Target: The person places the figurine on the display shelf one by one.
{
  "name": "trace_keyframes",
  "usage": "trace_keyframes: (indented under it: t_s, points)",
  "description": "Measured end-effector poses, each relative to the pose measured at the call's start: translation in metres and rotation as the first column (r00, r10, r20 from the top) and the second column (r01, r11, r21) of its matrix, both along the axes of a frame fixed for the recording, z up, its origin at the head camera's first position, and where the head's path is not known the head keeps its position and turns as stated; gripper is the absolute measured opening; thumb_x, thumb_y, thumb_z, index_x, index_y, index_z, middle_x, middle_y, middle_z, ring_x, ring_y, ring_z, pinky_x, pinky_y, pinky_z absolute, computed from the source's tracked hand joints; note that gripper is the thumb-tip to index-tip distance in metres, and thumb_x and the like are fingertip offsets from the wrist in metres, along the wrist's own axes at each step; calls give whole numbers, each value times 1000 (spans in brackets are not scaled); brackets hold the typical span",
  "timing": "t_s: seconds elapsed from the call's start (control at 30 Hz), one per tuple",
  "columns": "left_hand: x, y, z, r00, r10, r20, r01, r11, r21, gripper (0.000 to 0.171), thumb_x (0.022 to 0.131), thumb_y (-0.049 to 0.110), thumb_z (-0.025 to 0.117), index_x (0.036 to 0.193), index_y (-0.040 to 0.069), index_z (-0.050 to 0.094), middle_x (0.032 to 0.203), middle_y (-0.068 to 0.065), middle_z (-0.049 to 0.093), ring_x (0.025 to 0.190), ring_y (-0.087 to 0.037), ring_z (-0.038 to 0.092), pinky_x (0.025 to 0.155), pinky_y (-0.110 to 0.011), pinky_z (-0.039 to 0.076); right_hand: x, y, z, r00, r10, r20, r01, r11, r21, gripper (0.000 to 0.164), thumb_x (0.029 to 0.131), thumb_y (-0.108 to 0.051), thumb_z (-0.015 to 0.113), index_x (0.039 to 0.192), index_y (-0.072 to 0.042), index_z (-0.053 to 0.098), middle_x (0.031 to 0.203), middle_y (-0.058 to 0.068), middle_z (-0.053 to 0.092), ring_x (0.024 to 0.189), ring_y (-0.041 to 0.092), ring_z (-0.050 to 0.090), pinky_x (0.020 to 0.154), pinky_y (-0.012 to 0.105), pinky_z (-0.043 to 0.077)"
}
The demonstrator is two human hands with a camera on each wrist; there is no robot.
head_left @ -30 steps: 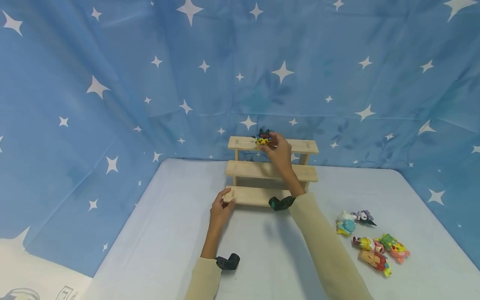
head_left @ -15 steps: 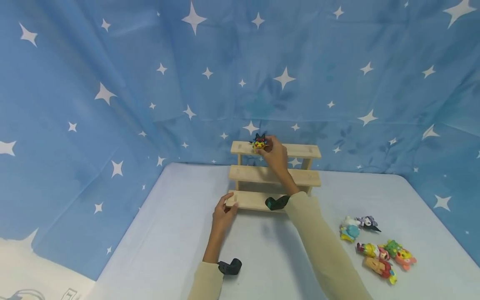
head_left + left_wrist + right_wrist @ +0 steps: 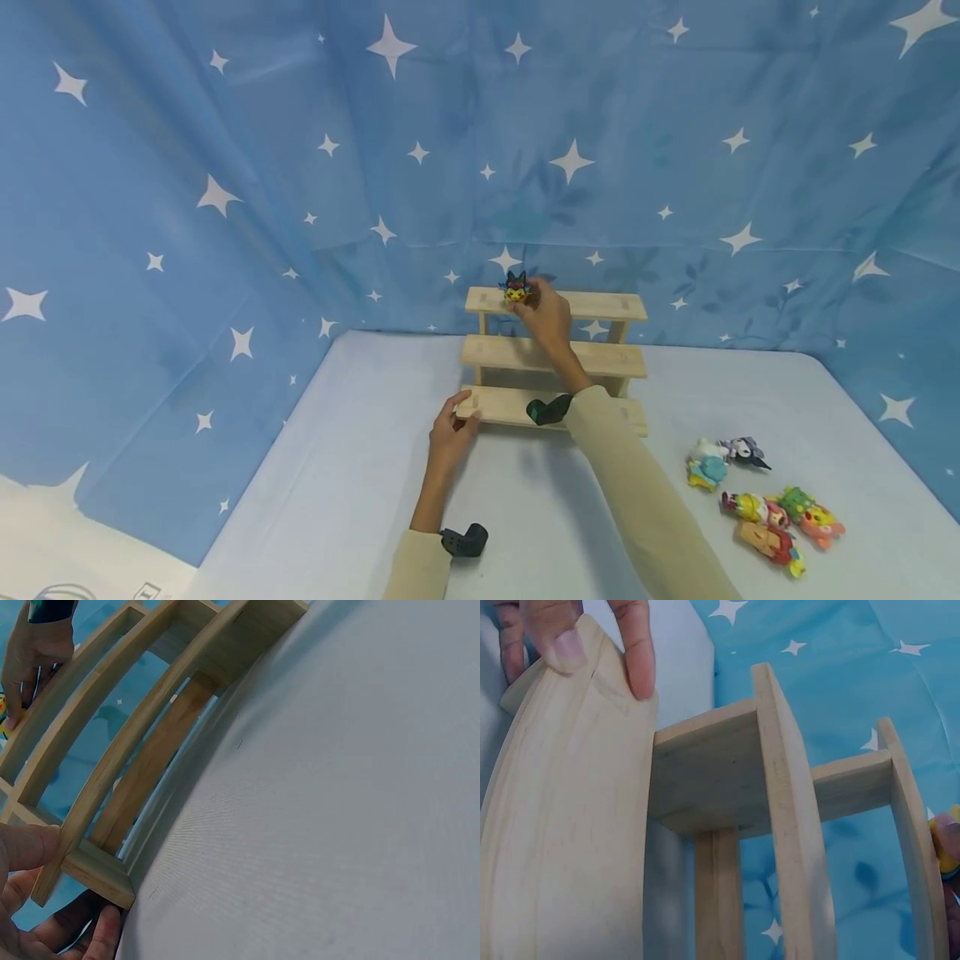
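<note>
A three-tier wooden display stand [image 3: 510,354] stands on the white table near the blue backdrop. My left hand [image 3: 448,435] grips the left end of its bottom board; in the left wrist view the thumb [image 3: 31,846] lies on the board, with fingers round the end. My right hand [image 3: 549,315] pinches a small toy figurine [image 3: 516,288], black-eared with a yellow face, upright at the left part of the top board. Whether its base touches the wood cannot be told. Only a yellow bit of the figurine [image 3: 946,853] shows in the right wrist view.
Several colourful figurines lie on the right of the table: a white-and-blue one [image 3: 707,465], a purple-and-black one [image 3: 744,452], a green one [image 3: 795,502] and a red-and-tan one [image 3: 771,543] among them. A star-patterned cloth [image 3: 300,167] hangs behind and beside the table.
My right hand has moved the figurine a little left along the top board. The left hand keeps its grip on the bottom board. The whole head view has shifted slightly.
</note>
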State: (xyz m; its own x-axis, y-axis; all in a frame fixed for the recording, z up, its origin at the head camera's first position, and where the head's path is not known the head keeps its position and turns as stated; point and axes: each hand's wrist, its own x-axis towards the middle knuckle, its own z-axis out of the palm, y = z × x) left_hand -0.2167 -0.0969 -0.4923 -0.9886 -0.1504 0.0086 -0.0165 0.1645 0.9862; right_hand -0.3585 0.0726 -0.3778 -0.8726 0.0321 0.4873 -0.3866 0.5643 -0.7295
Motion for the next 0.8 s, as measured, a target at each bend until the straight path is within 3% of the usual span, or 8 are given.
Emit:
trace_keyframes:
  t_s: [0.07,0.4,0.5,0.67,0.8]
  points:
    - [-3,0,-6,1000,5,-1,-5,1000,0,48,95,21,64,140,16,52,115,-17,70,97,-21,63,77,-29,46,1,1,0,1000,0,7,0,1000,17,50,83,-22,79,124,-2,61,102,16,73,87,30,67,79,44,51]
    - [-3,-1,-4,1000,24,-10,-25,999,-36,44,94,20,65,137,19,55,114,-15,71,99,-22,65,81,-31,49,-1,2,1,1000,18,-2,-18,999,49,38,84,-21,78,113,0,67,103,17,72,92,31,67,81,45,52]
    - [-3,-2,-3,999,23,-23,-24,999,-35,45,94,19,65,138,16,54,115,-18,70,100,-24,66,81,-33,50,-2,-2,2,999,-3,-41,6,998,62,36,84,-24,78,110,-1,69,102,17,73,91,31,70,81,46,53]
    - [-3,-2,-3,1000,16,-4,-16,1000,-17,45,94,19,64,138,17,54,117,-18,69,103,-26,66,84,-36,50,-1,-9,1,996,-58,-68,63,995,72,35,83,-26,79,108,-3,71,101,15,75,96,31,70,96,51,44]
    - [-3,-1,-5,1000,16,19,-16,1000,-6,45,94,20,64,138,20,54,116,-15,70,104,-25,66,85,-35,50,-1,-13,-1,992,-108,-57,113,989,96,39,83,-29,79,112,-5,70,105,13,75,102,32,64,93,53,39]
